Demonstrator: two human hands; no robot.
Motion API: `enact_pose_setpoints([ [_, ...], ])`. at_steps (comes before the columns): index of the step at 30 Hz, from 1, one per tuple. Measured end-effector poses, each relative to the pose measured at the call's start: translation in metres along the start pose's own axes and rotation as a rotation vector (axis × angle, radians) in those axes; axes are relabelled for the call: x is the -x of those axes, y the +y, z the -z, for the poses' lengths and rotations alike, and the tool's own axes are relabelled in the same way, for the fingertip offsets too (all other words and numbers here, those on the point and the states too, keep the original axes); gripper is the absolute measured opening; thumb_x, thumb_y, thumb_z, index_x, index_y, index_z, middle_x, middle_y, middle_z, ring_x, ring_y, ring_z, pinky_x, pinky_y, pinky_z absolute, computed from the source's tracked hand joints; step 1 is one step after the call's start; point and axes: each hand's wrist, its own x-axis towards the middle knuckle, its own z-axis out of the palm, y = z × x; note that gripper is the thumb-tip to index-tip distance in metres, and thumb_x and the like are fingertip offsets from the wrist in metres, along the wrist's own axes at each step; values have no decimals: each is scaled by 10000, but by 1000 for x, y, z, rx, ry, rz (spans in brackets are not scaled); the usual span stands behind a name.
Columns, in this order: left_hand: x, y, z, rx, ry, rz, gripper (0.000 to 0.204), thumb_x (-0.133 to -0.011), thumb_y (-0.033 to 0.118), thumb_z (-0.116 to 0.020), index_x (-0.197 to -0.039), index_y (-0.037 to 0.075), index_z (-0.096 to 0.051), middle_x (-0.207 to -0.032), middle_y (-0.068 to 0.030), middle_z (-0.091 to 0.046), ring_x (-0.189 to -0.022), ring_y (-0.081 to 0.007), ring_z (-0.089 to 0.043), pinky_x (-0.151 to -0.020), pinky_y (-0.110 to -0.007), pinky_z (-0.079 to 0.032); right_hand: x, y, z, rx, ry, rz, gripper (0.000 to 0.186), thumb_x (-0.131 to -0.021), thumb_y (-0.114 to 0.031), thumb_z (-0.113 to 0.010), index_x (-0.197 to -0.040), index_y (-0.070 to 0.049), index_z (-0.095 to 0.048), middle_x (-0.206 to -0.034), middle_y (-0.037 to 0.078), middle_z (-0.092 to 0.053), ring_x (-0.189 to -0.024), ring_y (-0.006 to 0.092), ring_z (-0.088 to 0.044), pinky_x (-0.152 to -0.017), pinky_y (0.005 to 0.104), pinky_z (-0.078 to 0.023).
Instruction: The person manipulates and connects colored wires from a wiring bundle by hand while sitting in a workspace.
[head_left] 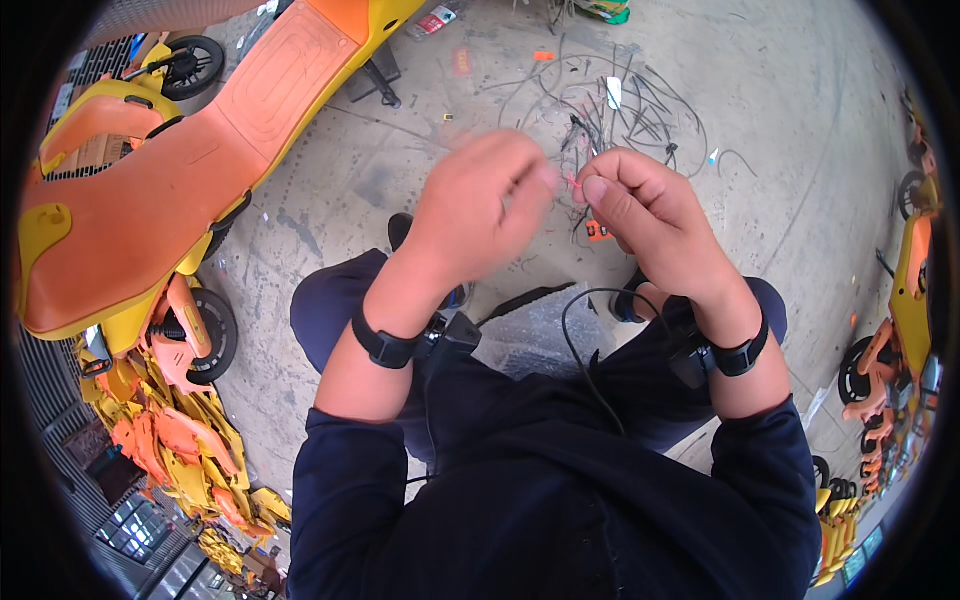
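My right hand (655, 215) pinches a thin pinkish-red wire (573, 184) between thumb and forefinger. Close to its left is my left hand (480, 205), blurred by motion, with the fingers curled inward. Whatever those fingers hold, if anything, cannot be made out. Beyond and beneath both hands, a loose tangle of dark cables (640, 110) lies on the grey floor. A small orange piece (598, 230) is just below the right fingertips. A white tag-like piece (614, 92) lies among the cables.
At the left stands a large yellow and orange scooter body (150, 230), with a pile of yellow and orange panels (190, 440) nearer me. More scooters (905, 300) line the right side. Clear bubble wrap (545, 335) lies between my legs. A plastic bottle (432, 22) is farther off.
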Motion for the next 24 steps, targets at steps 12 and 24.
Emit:
enact_pose_setpoints([
  [12,5,8,-4,-125,-167,-130,268,-876,287,-616,-732,66,-567,-656,-68,-530,-603,-274,-562,-496,-378,-432,-2,9,-7,169,-38,185,116,-972,-106,-521,-976,-25,-604,-761,11,-538,-704,76,-453,-647,243,-416],
  [24,7,21,-4,307,-91,-22,345,-982,149,-444,-691,7,-563,-589,-77,-578,-488,-163,-555,-472,-284,-428,3,-6,-8,-271,-137,47,190,-988,-149,-487,-940,-14,-612,-732,-46,-521,-655,44,-435,-571,217,-372],
])
